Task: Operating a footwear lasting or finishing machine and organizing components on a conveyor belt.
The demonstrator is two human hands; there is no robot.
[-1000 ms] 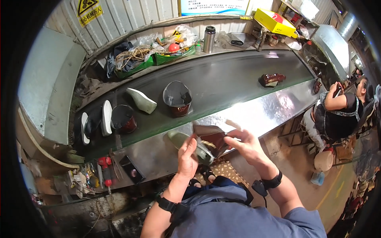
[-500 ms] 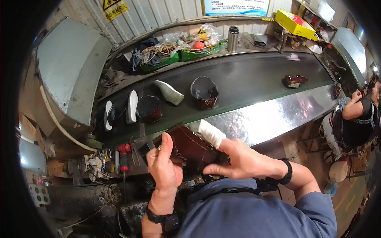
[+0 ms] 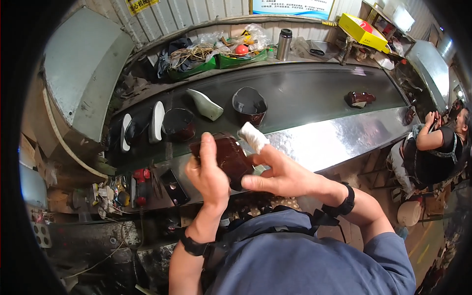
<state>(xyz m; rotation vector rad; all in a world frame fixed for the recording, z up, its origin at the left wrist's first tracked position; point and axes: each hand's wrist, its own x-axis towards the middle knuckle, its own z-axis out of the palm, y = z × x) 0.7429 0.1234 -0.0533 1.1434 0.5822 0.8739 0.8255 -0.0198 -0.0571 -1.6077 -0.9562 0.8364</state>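
A dark brown leather shoe upper (image 3: pixel 230 156) with a stitched seam is held in front of my chest, over the bench edge. My left hand (image 3: pixel 211 172) is closed on its left side, thumb pointing up along it. My right hand (image 3: pixel 282 173) grips the other end, with its thumb pressed on the leather. White cloth (image 3: pixel 253 136) wraps the right index finger, which points away from me. A pale green patch (image 3: pixel 266 172) shows by the right palm. The fingers behind the upper are partly hidden.
On the dark belt (image 3: pixel 309 86) stand brown uppers (image 3: pixel 250 105), a pale green shoe last (image 3: pixel 204 104) and white-soled pieces (image 3: pixel 156 121). Another brown shoe (image 3: pixel 360 99) lies farther right. A phone (image 3: pixel 174 187) and red tool (image 3: pixel 141 184) are left. A co-worker (image 3: pixel 432 142) sits at right.
The upper has turned in my hands and risen slightly, showing more of its flat side. My right hand and the wrapped finger have moved up and left. My view has shifted a little.
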